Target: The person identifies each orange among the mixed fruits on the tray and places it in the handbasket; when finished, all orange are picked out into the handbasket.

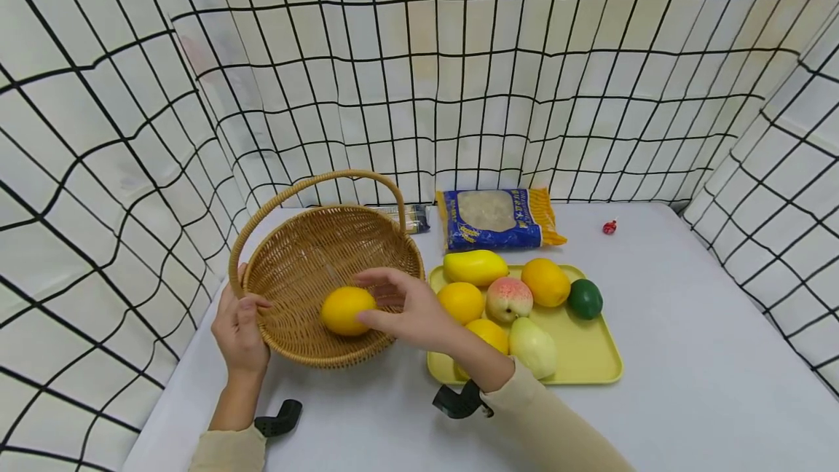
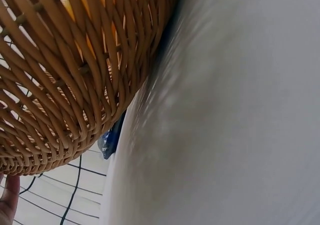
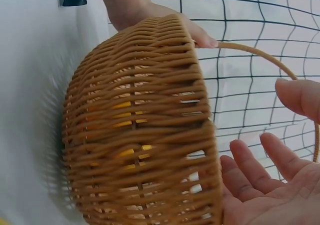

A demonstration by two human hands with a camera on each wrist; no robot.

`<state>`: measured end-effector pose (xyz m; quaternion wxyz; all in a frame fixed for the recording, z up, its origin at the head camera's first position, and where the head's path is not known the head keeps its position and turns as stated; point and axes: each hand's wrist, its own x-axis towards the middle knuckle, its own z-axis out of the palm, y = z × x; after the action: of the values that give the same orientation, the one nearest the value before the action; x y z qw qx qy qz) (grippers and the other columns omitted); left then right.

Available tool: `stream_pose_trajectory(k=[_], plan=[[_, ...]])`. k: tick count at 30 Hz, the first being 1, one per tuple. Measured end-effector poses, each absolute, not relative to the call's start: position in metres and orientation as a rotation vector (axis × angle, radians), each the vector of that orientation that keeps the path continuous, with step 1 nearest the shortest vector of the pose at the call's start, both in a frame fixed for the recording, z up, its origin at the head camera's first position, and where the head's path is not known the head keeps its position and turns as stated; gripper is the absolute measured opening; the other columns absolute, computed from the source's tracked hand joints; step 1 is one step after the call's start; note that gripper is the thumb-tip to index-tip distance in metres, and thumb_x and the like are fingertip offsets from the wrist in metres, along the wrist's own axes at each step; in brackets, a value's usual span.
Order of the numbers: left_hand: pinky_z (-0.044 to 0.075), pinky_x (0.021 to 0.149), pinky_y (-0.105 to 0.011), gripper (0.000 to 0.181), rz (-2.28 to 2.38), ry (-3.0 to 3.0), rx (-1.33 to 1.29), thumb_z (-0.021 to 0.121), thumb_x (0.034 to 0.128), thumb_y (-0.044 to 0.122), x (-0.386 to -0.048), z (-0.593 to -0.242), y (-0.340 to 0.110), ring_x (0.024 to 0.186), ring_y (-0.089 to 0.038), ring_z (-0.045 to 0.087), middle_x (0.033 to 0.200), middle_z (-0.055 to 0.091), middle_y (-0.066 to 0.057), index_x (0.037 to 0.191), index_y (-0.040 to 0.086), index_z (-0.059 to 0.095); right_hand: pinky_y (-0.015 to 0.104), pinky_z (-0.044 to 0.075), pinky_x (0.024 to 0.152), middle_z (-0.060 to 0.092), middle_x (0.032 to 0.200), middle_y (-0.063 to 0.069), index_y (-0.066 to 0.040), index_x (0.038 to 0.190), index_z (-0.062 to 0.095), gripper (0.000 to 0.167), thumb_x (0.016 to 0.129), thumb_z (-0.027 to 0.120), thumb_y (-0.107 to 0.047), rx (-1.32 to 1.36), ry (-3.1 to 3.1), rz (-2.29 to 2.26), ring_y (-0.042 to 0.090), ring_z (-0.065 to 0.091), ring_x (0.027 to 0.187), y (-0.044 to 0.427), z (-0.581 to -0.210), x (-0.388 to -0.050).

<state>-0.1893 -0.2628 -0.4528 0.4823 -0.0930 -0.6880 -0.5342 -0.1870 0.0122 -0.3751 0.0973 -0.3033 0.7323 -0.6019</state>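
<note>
A round wicker basket (image 1: 314,355) with a tall arched handle (image 1: 308,184) leans toward me on the left of the table. My left hand (image 1: 239,326) grips its left rim by the handle's foot, thumb over the edge. Inside lies an orange (image 1: 347,311). My right hand (image 1: 409,304) reaches over the right rim, fingers parted, its thumb at the orange's right side. In the right wrist view, the right hand's fingers (image 3: 250,170) are spread and hold nothing, and orange colour shows through the weave lower down. The left wrist view shows mostly the basket's underside.
Right of the basket, a yellow tray (image 1: 586,355) carries a mango (image 1: 475,268), several oranges, a peach (image 1: 509,299), a pear (image 1: 533,348) and a dark green fruit (image 1: 585,299). Behind are a blue-and-yellow food packet (image 1: 491,218) and a small red candy (image 1: 609,227). Black netting encloses the table.
</note>
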Motion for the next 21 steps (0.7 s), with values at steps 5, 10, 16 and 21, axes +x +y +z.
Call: stream_pose_trajectory(k=[5,10,16,21], plan=[[0.038,0.104,-0.025,0.046,-1.284,-1.700,-0.222,0.042,0.1007,0.016,-0.178,-0.434,-0.251,0.131,-0.027,0.048,0.136,0.055,-0.022,0.068,-0.014,0.053,0.036,0.044,0.102,0.060,0.131,-0.003,-0.013,0.134,0.055,0.047,0.090,0.070,-0.019,-0.893,2.197,-1.780,0.014,0.056,0.118,0.032,-0.370,-0.184],[0.034,0.107,-0.027,0.047,-1.327,-1.654,-0.228,0.043,0.1002,0.016,-0.179,-0.435,-0.252,0.129,-0.035,0.048,0.133,0.055,-0.028,0.066,-0.015,0.054,0.039,0.045,0.101,0.061,0.130,0.002,-0.011,0.131,0.056,0.042,0.091,0.069,-0.016,-0.898,2.232,-1.782,0.017,0.057,0.118,0.056,-0.367,-0.184],[0.032,0.108,-0.028,0.047,-1.333,-1.643,-0.200,0.042,0.0996,0.015,-0.192,-0.456,-0.268,0.130,-0.032,0.048,0.133,0.056,-0.026,0.064,-0.013,0.055,0.042,0.045,0.101,0.062,0.127,0.007,-0.010,0.127,0.059,0.037,0.092,0.068,-0.015,-0.827,2.238,-1.791,0.024,0.058,0.117,0.083,-0.368,-0.189],[0.032,0.108,-0.028,0.047,-1.321,-1.664,-0.183,0.040,0.0993,0.013,-0.191,-0.456,-0.269,0.130,-0.031,0.048,0.132,0.054,-0.029,0.064,-0.013,0.056,0.037,0.047,0.098,0.063,0.124,0.007,-0.010,0.125,0.061,0.033,0.093,0.067,-0.016,-0.774,2.255,-1.805,0.024,0.059,0.113,0.100,-0.371,-0.198]])
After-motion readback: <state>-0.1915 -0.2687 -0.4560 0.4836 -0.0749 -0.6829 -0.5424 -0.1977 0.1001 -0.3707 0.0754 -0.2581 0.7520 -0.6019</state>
